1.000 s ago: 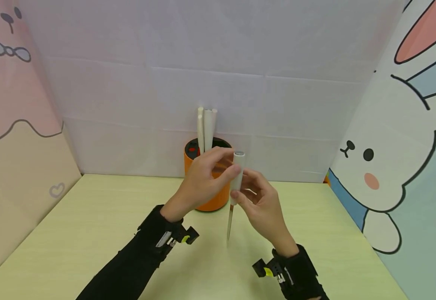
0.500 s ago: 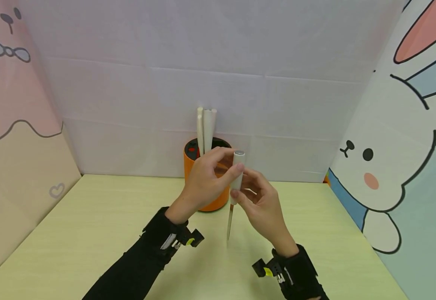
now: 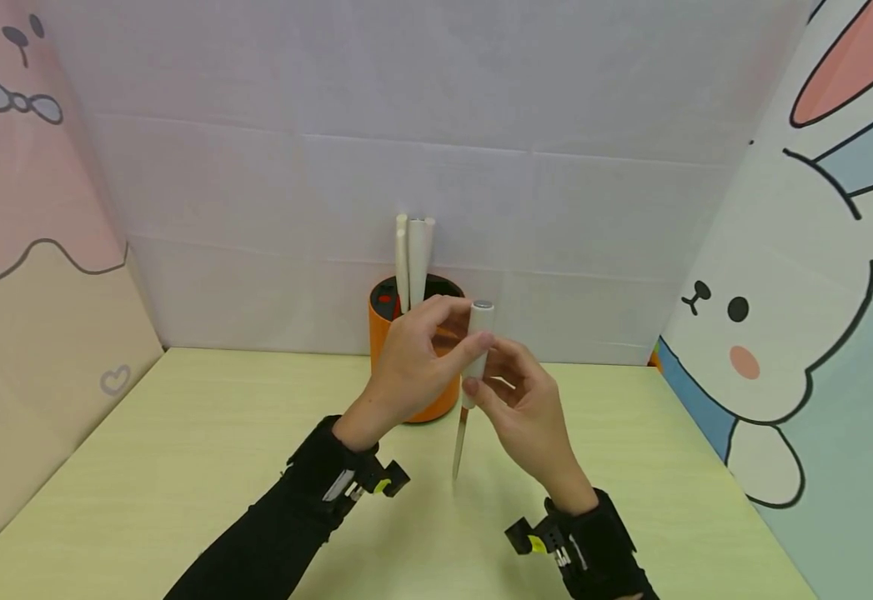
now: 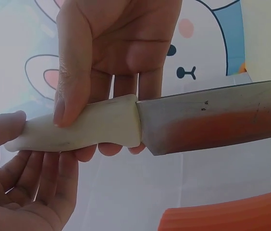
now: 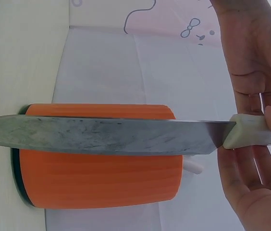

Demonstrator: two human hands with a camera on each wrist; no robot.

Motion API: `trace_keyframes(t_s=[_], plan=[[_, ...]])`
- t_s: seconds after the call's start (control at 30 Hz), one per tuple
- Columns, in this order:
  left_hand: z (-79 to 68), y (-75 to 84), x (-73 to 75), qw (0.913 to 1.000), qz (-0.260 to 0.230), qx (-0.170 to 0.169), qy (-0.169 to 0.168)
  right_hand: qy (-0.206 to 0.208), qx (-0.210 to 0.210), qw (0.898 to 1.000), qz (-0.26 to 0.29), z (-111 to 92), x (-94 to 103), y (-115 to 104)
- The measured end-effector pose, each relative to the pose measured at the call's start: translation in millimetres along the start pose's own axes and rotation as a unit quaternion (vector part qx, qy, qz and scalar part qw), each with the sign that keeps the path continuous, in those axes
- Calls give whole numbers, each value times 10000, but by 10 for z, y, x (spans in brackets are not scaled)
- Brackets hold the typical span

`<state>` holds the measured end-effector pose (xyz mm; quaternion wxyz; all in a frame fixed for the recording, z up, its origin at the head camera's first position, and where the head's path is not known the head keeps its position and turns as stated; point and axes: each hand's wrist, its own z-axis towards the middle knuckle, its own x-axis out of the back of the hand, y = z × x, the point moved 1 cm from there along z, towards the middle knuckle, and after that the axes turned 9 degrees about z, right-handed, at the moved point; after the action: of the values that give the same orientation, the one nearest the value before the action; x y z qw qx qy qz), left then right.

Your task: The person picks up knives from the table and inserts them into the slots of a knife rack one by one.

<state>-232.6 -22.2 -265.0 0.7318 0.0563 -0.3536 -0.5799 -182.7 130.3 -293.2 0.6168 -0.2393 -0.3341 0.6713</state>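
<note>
A kitchen knife (image 4: pixel 212 120) with a whitish handle (image 3: pixel 479 350) is held tip down over the table, its blade bare. My left hand (image 3: pixel 417 362) pinches the handle's upper end between thumb and fingers. Lower down, close to the blade, the handle is gripped by my right hand (image 3: pixel 522 408). Dark specks mark the blade (image 5: pixel 111 137), and an orange reflection shows on its other face in the left wrist view. Just behind the hands stands an orange round knife block (image 3: pixel 378 333) with a black top, partly hidden by the left hand.
Several white handles (image 3: pixel 417 254) stick up from the knife block. The pale wooden table (image 3: pixel 256 417) meets a white back wall (image 3: pixel 271 308). Cartoon-printed panels (image 3: pixel 781 350) close off both sides.
My left hand and forearm have shifted slightly right. The knife's handle top has tilted a little to the right and its tip a little to the left. The right hand stays about the same.
</note>
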Motion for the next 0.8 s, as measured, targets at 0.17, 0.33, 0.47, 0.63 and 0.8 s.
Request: trace_keyframes(t_s=[0.17,0.33,0.47,0.63,0.8], plan=[[22,35,41,9998,28,-187,5,19,7,10000,34,-1,-9,-2],[63,66,121,9994,91,-326,-76,-39,11,10000,26,3,1,-12],[117,57,218,9991,189,-366,-82,-93,91,9999,79,13,17,-3],[221,62,381,9989,356,-308,-18,-70,81,9999,82,18,43,-1],[348,162,593,9989,467,-92,-3,-29,-30,10000,82,20,61,-11]])
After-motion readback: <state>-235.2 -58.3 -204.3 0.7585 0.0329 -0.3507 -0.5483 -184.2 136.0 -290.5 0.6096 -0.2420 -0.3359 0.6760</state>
